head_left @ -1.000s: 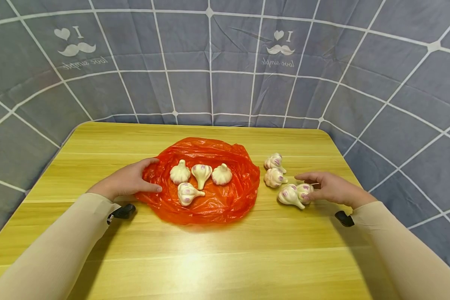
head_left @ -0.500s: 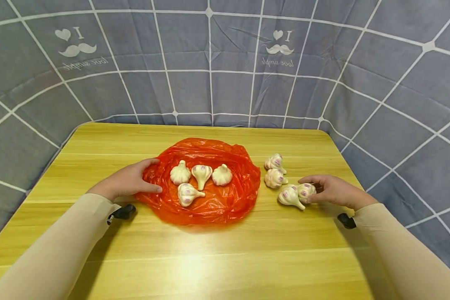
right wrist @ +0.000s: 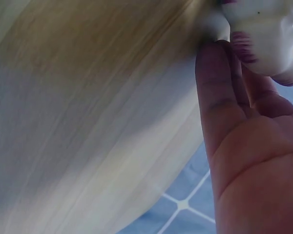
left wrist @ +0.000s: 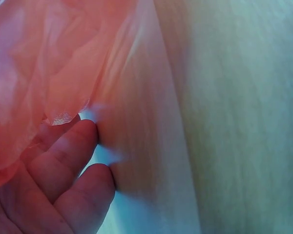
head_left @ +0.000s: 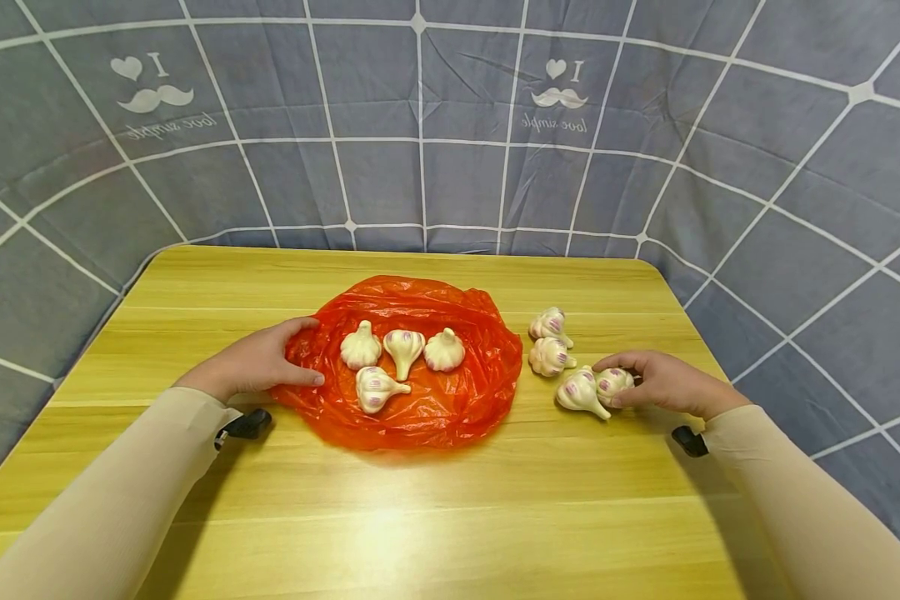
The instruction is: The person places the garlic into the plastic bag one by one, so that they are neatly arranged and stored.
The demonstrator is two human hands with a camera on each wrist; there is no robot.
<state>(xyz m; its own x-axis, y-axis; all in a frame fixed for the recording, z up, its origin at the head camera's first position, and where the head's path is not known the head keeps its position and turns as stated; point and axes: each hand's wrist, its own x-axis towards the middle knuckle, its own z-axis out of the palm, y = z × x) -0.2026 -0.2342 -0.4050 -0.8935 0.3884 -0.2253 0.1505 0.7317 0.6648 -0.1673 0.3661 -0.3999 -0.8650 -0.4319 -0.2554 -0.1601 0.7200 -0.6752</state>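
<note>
In the head view, a crumpled red plastic bag [head_left: 450,421] lies spread at the middle of the table, with several garlic bulbs [head_left: 403,350] in it. My left hand [head_left: 258,358] holds the bag's left edge, thumb over the rim; the left wrist view shows curled fingers [left wrist: 71,151] beneath the film. To the right, my right hand [head_left: 667,382] grips a purple-streaked garlic bulb [head_left: 612,385] between thumb and fingers, seen close up in the right wrist view. That bulb touches another garlic bulb [head_left: 579,392] on its left.
Two more garlic bulbs, an upper one [head_left: 547,323] and a lower one [head_left: 549,357], lie between the bag and my right hand. The wooden table [head_left: 390,533] has rounded far corners. A grey checked cloth [head_left: 457,192] hangs behind and beside it.
My right hand has shifted very slightly, its fingers closing around the garlic bulb, which has moved a touch to the right. The left hand and bag have stayed in place.
</note>
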